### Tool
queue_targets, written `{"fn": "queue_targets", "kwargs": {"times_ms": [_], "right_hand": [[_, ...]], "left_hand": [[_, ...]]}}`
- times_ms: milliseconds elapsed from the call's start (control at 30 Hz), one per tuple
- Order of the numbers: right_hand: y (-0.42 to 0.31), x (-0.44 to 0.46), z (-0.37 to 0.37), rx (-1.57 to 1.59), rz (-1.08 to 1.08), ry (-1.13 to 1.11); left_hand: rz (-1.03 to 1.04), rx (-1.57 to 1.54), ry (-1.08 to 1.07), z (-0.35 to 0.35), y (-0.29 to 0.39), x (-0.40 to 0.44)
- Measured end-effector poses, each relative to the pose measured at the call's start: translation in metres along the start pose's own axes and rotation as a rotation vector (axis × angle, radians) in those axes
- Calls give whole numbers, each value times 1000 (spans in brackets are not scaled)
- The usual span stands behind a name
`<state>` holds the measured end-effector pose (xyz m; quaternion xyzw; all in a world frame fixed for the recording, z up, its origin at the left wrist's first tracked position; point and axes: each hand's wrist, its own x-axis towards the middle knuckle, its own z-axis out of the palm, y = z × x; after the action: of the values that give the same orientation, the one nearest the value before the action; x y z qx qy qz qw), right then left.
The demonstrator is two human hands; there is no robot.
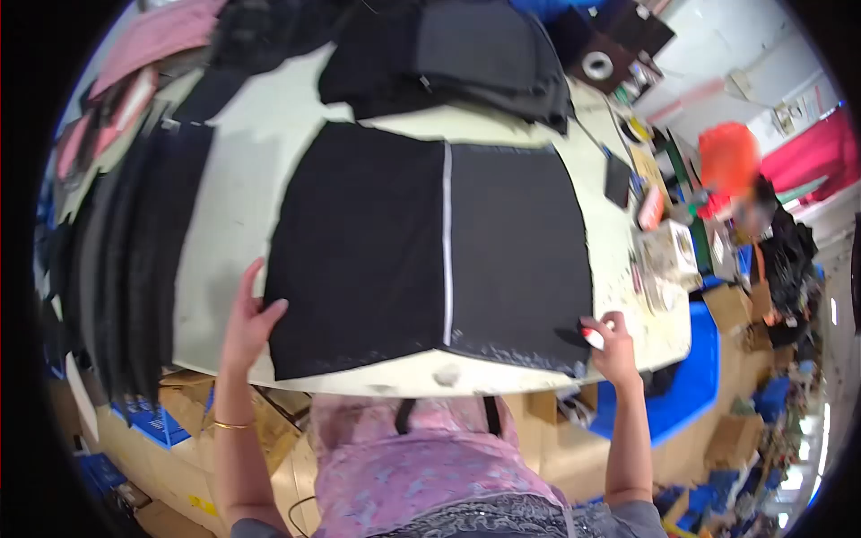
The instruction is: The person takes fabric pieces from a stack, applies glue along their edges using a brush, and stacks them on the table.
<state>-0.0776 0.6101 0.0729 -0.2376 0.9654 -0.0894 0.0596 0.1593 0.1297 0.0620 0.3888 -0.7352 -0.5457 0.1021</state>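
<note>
A black fabric panel lies flat on the pale table, joined by a narrow white strip to a dark grey fabric panel. At the black panel's left edge is my left hand, thumb and fingers apart, the thumb touching the cloth. My right hand, by the grey panel's lower right corner, pinches a small white object with a red tip, whose kind I cannot make out. Pale smudges mark the grey panel's lower edge.
Folded dark fabric is piled at the table's back. Long dark cloths hang over the left side. A phone, a white box and a tape roll lie on the right. A blue bin stands below.
</note>
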Motion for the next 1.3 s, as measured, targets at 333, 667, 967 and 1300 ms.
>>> {"fn": "queue_targets", "kwargs": {"times_ms": [333,667,967,1300], "right_hand": [[-85,57,-242,682,-231,1017],[-59,167,-142,543,7,339],[-127,263,-20,-211,123,83],[-275,281,-59,122,-230,-219]], "left_hand": [[937,-710,176,-118,172,-53],[274,24,305,-62,114,129],[439,857,365,36,38,264],[851,682,270,39,13,270]]}}
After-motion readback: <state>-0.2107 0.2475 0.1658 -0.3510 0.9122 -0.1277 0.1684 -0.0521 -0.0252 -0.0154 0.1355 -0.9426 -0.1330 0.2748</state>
